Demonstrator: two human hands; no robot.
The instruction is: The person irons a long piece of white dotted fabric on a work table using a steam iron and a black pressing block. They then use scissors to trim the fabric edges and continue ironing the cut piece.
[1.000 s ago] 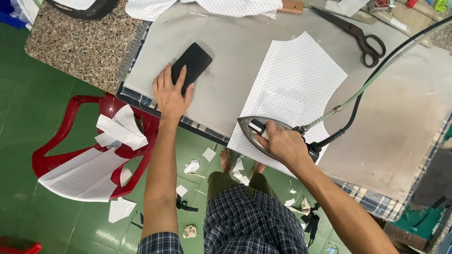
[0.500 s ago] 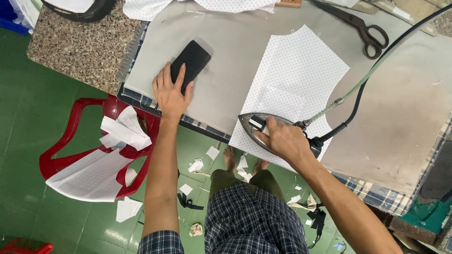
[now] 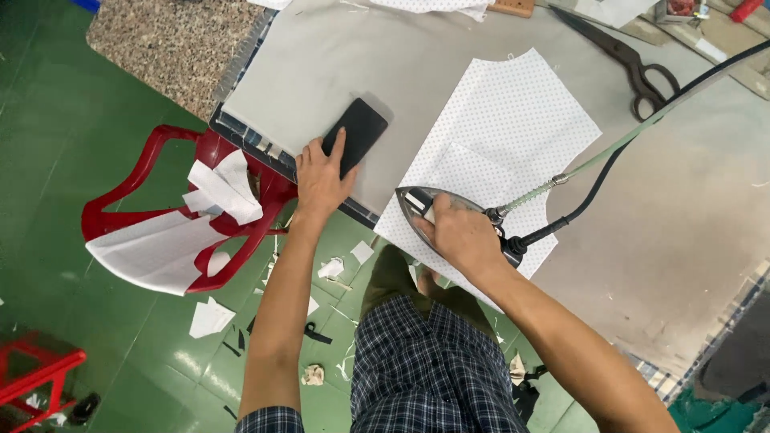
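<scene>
Pressing, head view: a steam iron (image 3: pixel 433 210) is being held flat on the near edge of a white dotted fabric piece (image 3: pixel 513 120) that is lying on the grey padded worktop (image 3: pixel 682 184).
Right hand (image 3: pixel 461 236): it is being kept curled tight around the iron's handle, the fingers wrapped so that the grip itself is mostly hidden.
Left hand (image 3: pixel 321 178): it is being laid flat, fingers spread, on the near end of a black pad (image 3: pixel 357 132) close to the worktop's edge, well apart from the iron.
Cords: a black cable (image 3: pixel 634 136) and a pale hose (image 3: pixel 601 159) are being trailed from the iron's heel across the fabric toward the far right.
Around: dark scissors (image 3: pixel 638 68) are lying at the far side; a red plastic chair (image 3: pixel 204 216) carrying white cut pieces is standing beside the worktop, and paper scraps are scattered on the green floor (image 3: pixel 96 112).
Doing the step well, as a judgement: the soleplate is best kept level and moved steadily, the fabric smoothed ahead of it, the cords kept off the pressed area and the free hand kept clear of the hot plate.
</scene>
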